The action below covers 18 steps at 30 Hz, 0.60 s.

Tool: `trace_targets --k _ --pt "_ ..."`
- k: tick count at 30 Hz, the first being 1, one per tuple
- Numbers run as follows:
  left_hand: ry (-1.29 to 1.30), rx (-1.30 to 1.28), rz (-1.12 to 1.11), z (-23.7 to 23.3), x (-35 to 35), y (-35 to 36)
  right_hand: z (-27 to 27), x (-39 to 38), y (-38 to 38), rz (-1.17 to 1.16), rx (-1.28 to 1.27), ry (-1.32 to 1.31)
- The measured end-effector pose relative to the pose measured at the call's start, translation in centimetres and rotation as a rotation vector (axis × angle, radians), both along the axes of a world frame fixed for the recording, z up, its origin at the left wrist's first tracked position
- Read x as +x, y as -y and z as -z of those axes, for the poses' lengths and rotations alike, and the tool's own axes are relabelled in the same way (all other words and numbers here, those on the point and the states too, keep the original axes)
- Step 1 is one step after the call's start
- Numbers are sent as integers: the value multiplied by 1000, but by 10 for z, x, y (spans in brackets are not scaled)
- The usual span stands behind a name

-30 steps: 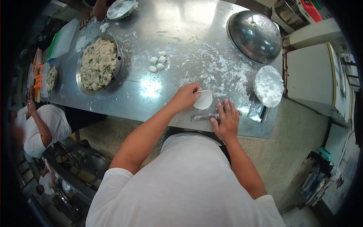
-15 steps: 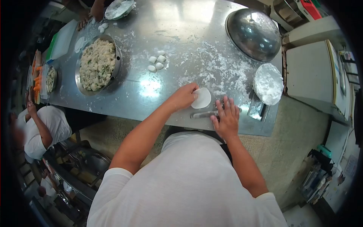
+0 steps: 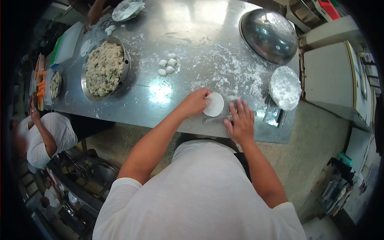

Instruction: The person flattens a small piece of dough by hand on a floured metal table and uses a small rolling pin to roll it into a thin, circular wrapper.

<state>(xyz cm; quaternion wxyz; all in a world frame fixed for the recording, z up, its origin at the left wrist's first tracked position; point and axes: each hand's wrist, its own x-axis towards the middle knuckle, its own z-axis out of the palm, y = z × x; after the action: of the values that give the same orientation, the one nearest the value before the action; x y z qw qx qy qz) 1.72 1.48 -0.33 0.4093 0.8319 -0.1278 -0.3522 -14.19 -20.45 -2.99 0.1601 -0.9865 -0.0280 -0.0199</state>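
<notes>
My left hand [image 3: 195,103] pinches the left edge of a round, flat dough wrapper [image 3: 215,105] lying on the steel table. Fingers stretched out, my right hand [image 3: 242,122] rests flat over a slim rolling pin [image 3: 212,120]. The pin's left end sticks out below the wrapper and looks blurred; my palm and fingers cover its middle. Beyond my hands, several small dough pieces [image 3: 163,63] sit in a cluster. Dry flour [image 3: 236,72] is scattered over the tabletop [image 3: 184,16].
On the right stand a bowl of flour [image 3: 285,89], an overturned metal bowl [image 3: 269,37] and a flat-bladed tool [image 3: 273,114]. A large bowl of filling [image 3: 105,69] sits at left. Co-workers [image 3: 52,136] are at the left; another person's arm [image 3: 95,12] reaches in at the far side.
The wrapper has shifted slightly and turned under my left fingers. My right hand has slid a little on the rolling pin, which now looks more blurred.
</notes>
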Motion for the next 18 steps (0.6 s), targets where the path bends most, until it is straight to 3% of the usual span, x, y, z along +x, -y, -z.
trace_targets --k 2,5,6,8,9,12,14,18 --pt "-170 -56 -36 1 -3 3 -13 45 -4 35 -32 -13" --pt "241 -47 36 -23 6 15 -7 111 -8 99 -60 64" --pt "252 -47 36 -24 8 19 -6 121 -8 134 -51 132" --pt "380 143 239 -26 14 22 -10 104 -10 121 -48 163" --pt "385 141 221 -25 14 21 -2 80 -7 89 -49 124" --pt "261 97 99 -10 -1 10 2 2 -6 27 -23 53" --pt "-168 -75 -170 9 -11 -1 0 4 -6 -6 -7 66" --pt "-182 -44 -87 -2 -8 1 -13 77 -12 52 -11 92"
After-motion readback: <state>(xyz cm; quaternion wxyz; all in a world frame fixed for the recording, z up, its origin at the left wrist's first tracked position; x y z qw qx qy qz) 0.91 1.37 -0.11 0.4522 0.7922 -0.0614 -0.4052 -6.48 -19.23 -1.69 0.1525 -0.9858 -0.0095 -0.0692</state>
